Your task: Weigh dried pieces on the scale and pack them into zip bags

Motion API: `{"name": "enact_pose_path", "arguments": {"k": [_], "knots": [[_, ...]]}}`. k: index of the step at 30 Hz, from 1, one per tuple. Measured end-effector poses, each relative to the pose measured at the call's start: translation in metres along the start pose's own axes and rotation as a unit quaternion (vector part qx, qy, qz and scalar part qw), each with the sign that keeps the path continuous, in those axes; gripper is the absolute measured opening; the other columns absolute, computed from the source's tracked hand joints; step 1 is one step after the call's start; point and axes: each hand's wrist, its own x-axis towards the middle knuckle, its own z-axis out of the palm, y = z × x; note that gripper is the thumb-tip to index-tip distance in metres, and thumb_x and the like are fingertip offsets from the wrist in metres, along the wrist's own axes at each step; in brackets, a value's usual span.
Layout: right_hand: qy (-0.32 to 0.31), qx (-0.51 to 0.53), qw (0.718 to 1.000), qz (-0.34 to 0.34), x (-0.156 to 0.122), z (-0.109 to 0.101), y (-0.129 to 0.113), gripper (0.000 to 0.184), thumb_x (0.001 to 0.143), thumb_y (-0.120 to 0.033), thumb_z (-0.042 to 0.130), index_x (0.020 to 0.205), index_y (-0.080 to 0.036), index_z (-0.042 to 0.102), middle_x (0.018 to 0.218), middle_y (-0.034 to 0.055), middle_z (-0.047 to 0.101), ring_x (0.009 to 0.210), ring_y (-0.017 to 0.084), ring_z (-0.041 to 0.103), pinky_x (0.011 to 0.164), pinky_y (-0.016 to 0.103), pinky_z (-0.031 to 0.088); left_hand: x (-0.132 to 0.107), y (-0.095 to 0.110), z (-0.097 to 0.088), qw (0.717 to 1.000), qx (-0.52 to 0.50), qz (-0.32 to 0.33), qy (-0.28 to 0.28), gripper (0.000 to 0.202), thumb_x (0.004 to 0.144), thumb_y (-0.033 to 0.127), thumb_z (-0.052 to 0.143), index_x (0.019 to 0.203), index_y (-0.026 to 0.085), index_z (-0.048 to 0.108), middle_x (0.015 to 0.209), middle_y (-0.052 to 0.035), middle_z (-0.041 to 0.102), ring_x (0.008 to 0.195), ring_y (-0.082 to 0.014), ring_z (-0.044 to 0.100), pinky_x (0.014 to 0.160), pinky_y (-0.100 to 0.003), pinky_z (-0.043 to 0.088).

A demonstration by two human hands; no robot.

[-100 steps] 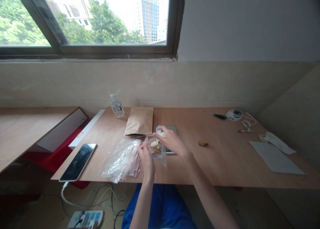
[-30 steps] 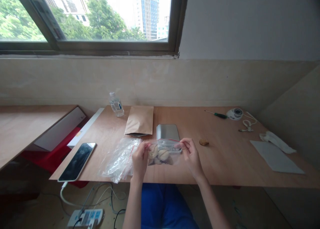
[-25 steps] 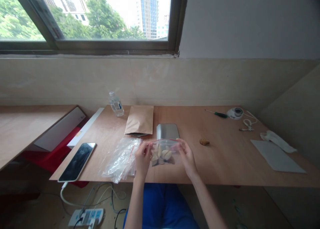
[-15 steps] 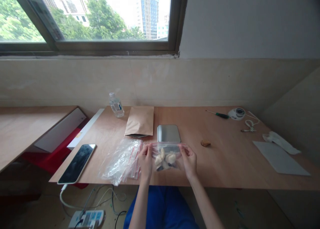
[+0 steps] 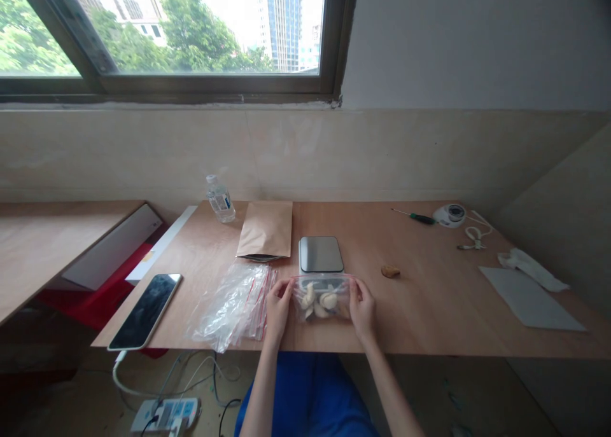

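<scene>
A clear zip bag (image 5: 321, 289) with a red seal line is stretched between my hands, holding several pale, rounded pieces (image 5: 328, 299) whose kind I cannot make out. My left hand (image 5: 278, 306) pinches its upper left corner, and my right hand (image 5: 361, 306) grips the upper right corner. Just behind the bag lies a small scale (image 5: 321, 254) with a silver plate; the bag hides its front edge. To the left of my left hand rests a pile of clear zip bags (image 5: 233, 306) with red seals. A brown piece (image 5: 390, 271) sits to the right, apart from my right hand.
A brown paper pouch (image 5: 266, 230) and a plastic bottle (image 5: 220, 200) are at the back left. A phone (image 5: 146, 312) charges at the left edge. Toward the right are a screwdriver (image 5: 422, 219), a white camera (image 5: 449, 215), a white sheet (image 5: 532, 300) and a crumpled tissue (image 5: 532, 268).
The zip bag and both hands have shifted slightly right, and the pieces inside have settled differently. The whole view has moved a little; my grip stays at both corners.
</scene>
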Motion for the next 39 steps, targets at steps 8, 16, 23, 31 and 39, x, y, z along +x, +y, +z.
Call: {"name": "enact_pose_path", "arguments": {"k": [8, 16, 23, 31, 39], "knots": [[0.067, 0.027, 0.997, 0.021, 0.001, 0.000, -0.007, 0.040, 0.076, -0.055, 0.055, 0.081, -0.016, 0.062, 0.078, 0.0066, 0.068, 0.070, 0.019, 0.061, 0.067, 0.030, 0.047, -0.002, 0.000, 0.002, 1.000, -0.017, -0.010, -0.011, 0.027, 0.077, 0.040, 0.059, 0.085, 0.016, 0.067, 0.081, -0.0047, 0.068, 0.077, -0.0170, 0.061, 0.069, -0.026, 0.044], [0.065, 0.054, 0.995, 0.048, 0.002, -0.003, -0.010, 0.038, 0.075, -0.050, 0.058, 0.085, -0.014, 0.063, 0.081, 0.0083, 0.068, 0.074, 0.020, 0.061, 0.068, 0.031, 0.048, -0.001, 0.002, 0.004, 1.000, -0.014, -0.025, -0.012, 0.030, 0.074, 0.043, 0.061, 0.083, 0.015, 0.069, 0.079, -0.0060, 0.069, 0.074, -0.0179, 0.061, 0.067, -0.026, 0.045], [0.110, 0.071, 0.990, 0.055, 0.004, 0.001, -0.008, 0.041, 0.071, -0.051, 0.061, 0.082, -0.012, 0.065, 0.080, 0.0098, 0.068, 0.073, 0.021, 0.062, 0.067, 0.032, 0.049, 0.005, 0.005, 0.010, 1.000, -0.019, -0.022, -0.010, 0.033, 0.074, 0.045, 0.060, 0.083, 0.014, 0.068, 0.082, -0.0068, 0.068, 0.078, -0.0193, 0.061, 0.068, -0.028, 0.046], [0.148, 0.052, 0.986, 0.050, 0.003, -0.001, -0.008, 0.041, 0.069, -0.051, 0.062, 0.081, -0.012, 0.066, 0.079, 0.0094, 0.068, 0.072, 0.020, 0.060, 0.067, 0.032, 0.047, 0.002, 0.005, 0.015, 0.999, -0.013, -0.033, -0.018, 0.036, 0.077, 0.046, 0.057, 0.088, 0.014, 0.066, 0.084, -0.0079, 0.068, 0.074, -0.0182, 0.061, 0.067, -0.027, 0.044], [0.199, 0.035, 0.979, 0.031, 0.001, -0.002, -0.011, 0.039, 0.072, -0.050, 0.061, 0.082, -0.013, 0.065, 0.078, 0.0090, 0.068, 0.072, 0.020, 0.060, 0.067, 0.031, 0.047, -0.001, 0.009, 0.015, 0.999, 0.007, -0.029, -0.041, 0.036, 0.078, 0.048, 0.055, 0.089, 0.016, 0.068, 0.084, -0.0068, 0.069, 0.072, -0.0176, 0.059, 0.065, -0.027, 0.043]]}}
